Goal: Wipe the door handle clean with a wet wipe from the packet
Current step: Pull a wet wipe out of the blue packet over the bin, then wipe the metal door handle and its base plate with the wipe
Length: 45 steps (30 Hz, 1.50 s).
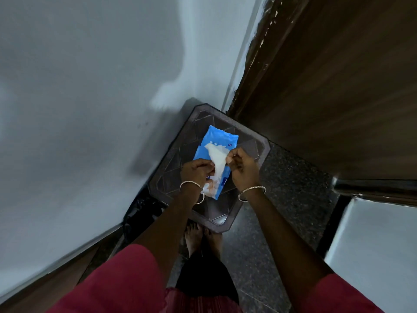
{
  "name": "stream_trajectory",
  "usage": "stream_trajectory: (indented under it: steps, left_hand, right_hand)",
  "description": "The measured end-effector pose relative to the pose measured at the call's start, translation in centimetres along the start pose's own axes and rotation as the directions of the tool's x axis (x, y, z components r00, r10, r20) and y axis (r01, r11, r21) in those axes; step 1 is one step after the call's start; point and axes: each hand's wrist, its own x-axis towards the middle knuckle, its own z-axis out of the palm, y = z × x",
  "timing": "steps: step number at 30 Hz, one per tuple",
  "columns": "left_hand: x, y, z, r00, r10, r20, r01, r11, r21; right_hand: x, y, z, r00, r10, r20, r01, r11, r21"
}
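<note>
Head view, looking down into a corner between a pale wall [79,109] and a brown wooden door [338,98]. A blue wet-wipe packet [222,137] lies on the top of a dark plastic stool [255,143] with a moulded geometric pattern, standing on a speckled stone floor [293,188]. A white wet wipe [217,159] rises from the packet's opening, partly drawn out and creased. The left hand [195,171] is closed in a pinch on the wipe's near, lower portion over the packet; whether it also presses the packet down cannot be told. The right hand [242,168] is closed in a pinch on the wipe's upper right edge. Each wrist carries a thin metal bangle [251,192]. The door handle itself is not in view; only the door's face and its chipped frame edge show at upper right.

Step in hand, as judged: freeing a single wipe. To do it well, one hand should anchor the packet flat against the stool while the other draws the sheet up and away in a steady line, so that the following sheet does not trail out with it. Once clear, the sheet is best opened and folded into a pad. The packet flap should then be pressed shut so the rest keep moist.
</note>
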Motion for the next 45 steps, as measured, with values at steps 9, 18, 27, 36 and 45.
stream_trajectory:
  steps: [9, 18, 27, 36, 45]
  left_hand:
    - [0.4, -0.7, -1.6, 0.954, -0.300, -0.008, 0.296, 0.945, -0.140]
    - [-0.2, -0.9, -1.8, 0.967, -0.187, -0.174, 0.215, 0.964, 0.158]
    - [-5.8, 4.9, -1.8, 0.932, 0.270, -0.240, -0.079, 0.801, 0.594]
    - [-12.5, 15.7, 1.7, 0.970, 0.227, 0.088, -0.242, 0.933, 0.266]
    - [-17.0, 25.0, 8.7, 0.935, 0.278, 0.219, -0.296, 0.954, 0.055]
  right_hand:
    - [0.3, 1.3, -2.1, 0.958, 0.169, -0.233, -0.129, 0.976, 0.176]
    - [0.4, -0.6, -6.4, 0.913, 0.341, -0.225, -0.103, 0.725, 0.682]
    - [-3.4, -6.7, -11.3, 0.883, 0.456, 0.108, -0.198, 0.154, 0.968]
    - [-7.2, -14.6, -18.5, 0.892, 0.447, 0.061, -0.052, -0.032, 0.998]
    - [-3.5, -17.7, -27.0, 0.910, 0.354, -0.218, 0.110, 0.302, 0.947]
